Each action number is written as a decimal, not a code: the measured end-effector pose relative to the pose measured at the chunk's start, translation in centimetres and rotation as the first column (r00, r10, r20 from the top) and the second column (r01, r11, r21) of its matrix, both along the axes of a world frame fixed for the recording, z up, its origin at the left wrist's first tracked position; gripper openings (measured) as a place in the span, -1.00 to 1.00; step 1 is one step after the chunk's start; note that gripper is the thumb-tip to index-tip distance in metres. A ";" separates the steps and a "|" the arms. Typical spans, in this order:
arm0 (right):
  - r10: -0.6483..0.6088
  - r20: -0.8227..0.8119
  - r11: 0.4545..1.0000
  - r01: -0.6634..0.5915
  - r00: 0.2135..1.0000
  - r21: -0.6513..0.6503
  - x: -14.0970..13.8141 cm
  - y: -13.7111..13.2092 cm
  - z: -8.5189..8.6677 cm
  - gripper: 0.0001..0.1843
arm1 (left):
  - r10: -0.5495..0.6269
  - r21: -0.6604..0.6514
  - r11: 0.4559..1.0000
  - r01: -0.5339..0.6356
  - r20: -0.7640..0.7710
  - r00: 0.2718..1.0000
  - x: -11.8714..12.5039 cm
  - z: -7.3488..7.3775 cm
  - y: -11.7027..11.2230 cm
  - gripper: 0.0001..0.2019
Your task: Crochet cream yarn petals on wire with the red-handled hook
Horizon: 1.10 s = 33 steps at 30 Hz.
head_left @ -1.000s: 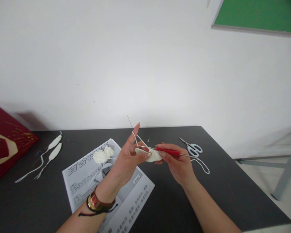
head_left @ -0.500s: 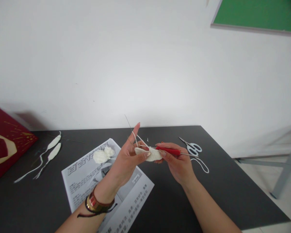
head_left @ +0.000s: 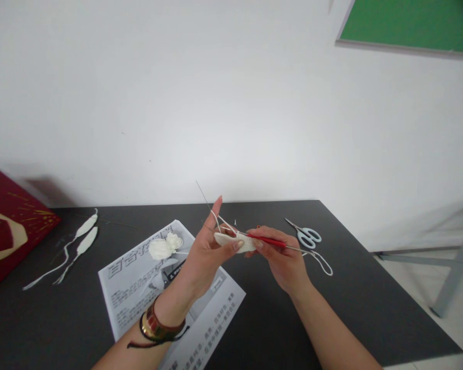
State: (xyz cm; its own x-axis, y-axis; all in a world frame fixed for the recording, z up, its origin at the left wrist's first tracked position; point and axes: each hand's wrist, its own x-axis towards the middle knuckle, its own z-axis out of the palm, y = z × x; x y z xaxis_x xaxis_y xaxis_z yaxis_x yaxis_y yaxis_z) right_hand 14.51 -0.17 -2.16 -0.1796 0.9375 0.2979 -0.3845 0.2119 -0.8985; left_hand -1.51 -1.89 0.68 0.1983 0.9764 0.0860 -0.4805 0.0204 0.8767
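1. White yarn work, head view: the crocheted piece (head_left: 224, 240) is held up between my two hands, above the table (head_left: 339, 308) and just beyond the right edge of the printed sheet (head_left: 139, 288).
2. My left hand (head_left: 205, 251) pinches the piece, thumb on the near face. Index finger raised, with the working yarn (head_left: 227, 224) over it and running down to the top edge.
3. My right hand (head_left: 281, 254) is closed round the red crochet hook (head_left: 268, 240), thumb close against the piece's right end.
4. Hook shaft lies along the top edge, pointing left. Tip too small to read; cannot tell whether it has caught a strand.
5. Thin wire (head_left: 203, 194) sticks up behind my left index. Judgement: keep it clear of the yarn's path, or the strand may snag.
6. Technique, my judgement: hold the index high for even tension, pinch close under the working stitch, and turn the hook's throat down before drawing through, so the strand does not split.
7. Scissors (head_left: 303, 232) lie beyond my right hand, well away from the yarn on my index.
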 end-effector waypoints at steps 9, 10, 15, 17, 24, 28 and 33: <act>-0.096 0.051 0.995 0.097 0.994 -0.006 0.2 0.1 0.7 -0.88 | 0.074 -0.042 0.996 -0.074 0.012 0.997 0.0 0.7 -0.1 -0.11; -0.109 0.036 0.994 0.110 0.993 -0.020 0.3 0.2 0.8 -0.89 | 0.085 -0.049 0.995 -0.084 0.001 0.996 -0.1 0.8 -0.1 -0.11; -0.129 -0.092 0.984 0.116 0.987 -0.133 0.2 0.3 1.2 -0.89 | 0.082 -0.056 0.995 -0.084 -0.035 0.996 -0.3 0.7 0.0 -0.11; -0.138 -0.129 0.979 0.116 0.982 -0.165 0.2 0.4 1.2 -0.89 | 0.083 -0.049 0.995 -0.085 -0.044 0.996 -0.3 0.6 0.1 -0.12; -0.169 -0.145 0.975 0.145 0.975 -0.167 0.4 0.5 1.2 -0.90 | 0.135 -0.079 0.987 -0.141 -0.073 0.988 -0.1 0.8 0.1 -0.13; -0.186 -0.131 0.977 0.169 0.974 -0.134 0.6 0.6 1.1 -0.91 | 0.158 -0.096 0.981 -0.167 -0.095 0.983 0.0 1.1 0.0 -0.12; -0.190 -0.125 0.978 0.177 0.974 -0.109 0.6 0.7 1.2 -0.91 | 0.140 -0.086 0.985 -0.151 -0.123 0.983 0.0 1.1 0.0 -0.11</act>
